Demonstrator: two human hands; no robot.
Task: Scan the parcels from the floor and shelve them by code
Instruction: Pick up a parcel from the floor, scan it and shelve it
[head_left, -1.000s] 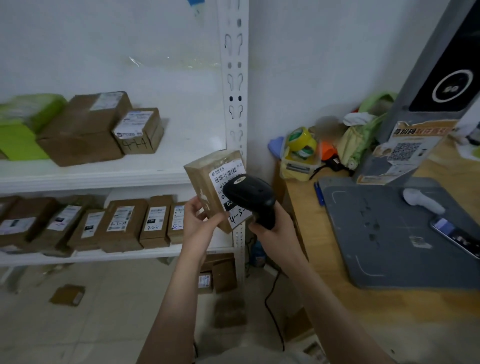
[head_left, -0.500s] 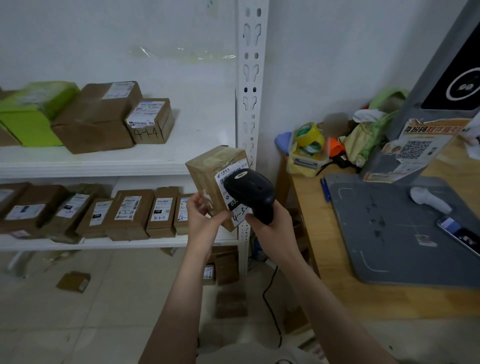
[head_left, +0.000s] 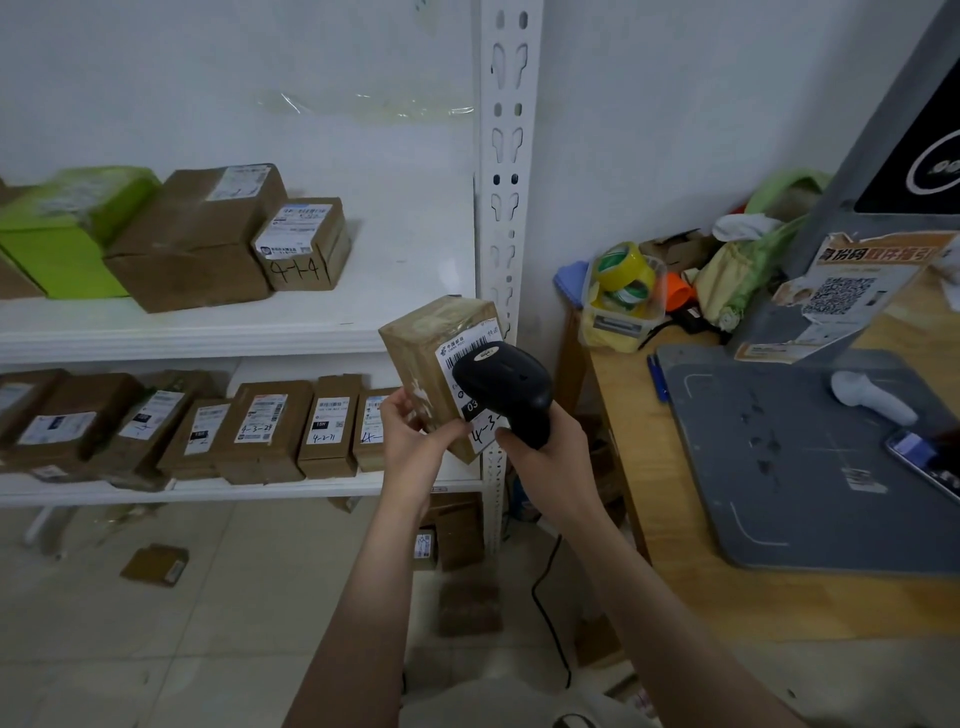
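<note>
Little has shifted over the last second: both hands hold their places, and only the view has drifted a touch left, so the white shelf upright now stands just behind the right edge of the parcel.

Scanning is the step in hand. The left hand grips the parcel from below, thumb across its near lower corner and fingers curled round the far side, keeping it upright and slightly tilted in front of the shelving. The right hand is wrapped round the grip of the black scanner, whose head sits right against the white label and covers part of it. Both forearms reach forward and up from the near edge, and the scanner's cable hangs down between them and the wooden desk on the right.

A handwritten code starting "4-3-" shows under the scanner; its last digits are hidden. The next move probably calls for pulling the scanner clear, reading the full code, and carrying the parcel left to the lower shelf, where a box marked 4-3-28 stands in the row. More parcels, such as the small one lying on the floor at near left, are not yet scanned.
</note>
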